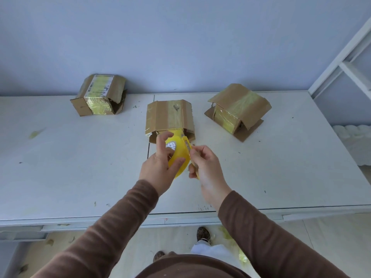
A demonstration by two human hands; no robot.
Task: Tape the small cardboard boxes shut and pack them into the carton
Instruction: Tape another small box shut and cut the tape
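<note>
The middle small brown cardboard box (169, 118) sits on the white table (60, 157) just beyond both hands, w/ a yellowish tape strip running over its top and down the near face to the roll. The near end flaps look loose, so this one seems only part sealed.

The left hand (160, 167) grips the yellow tape roll w/ white core (178, 155), fingers curled over its face and thumb at the lower edge. The right hand (202, 163), touching the roll's right side, pinches something thin and yellowish at the roll's rim; can't tell if it's the tape end or a cutter.

Further out: to the far left of the left hand, a brown cardboard box w/ a white shipping label (99, 95), taped across top and front, side flap still gaping. To the far right of the right hand, a third brown taped cardboard box (237, 109), flaps sticking out.

Judgement: taping is well under way, approx. all 3 boxes banded but none tidy-closed. No carton in view, so packing looks not yet begun.
</note>
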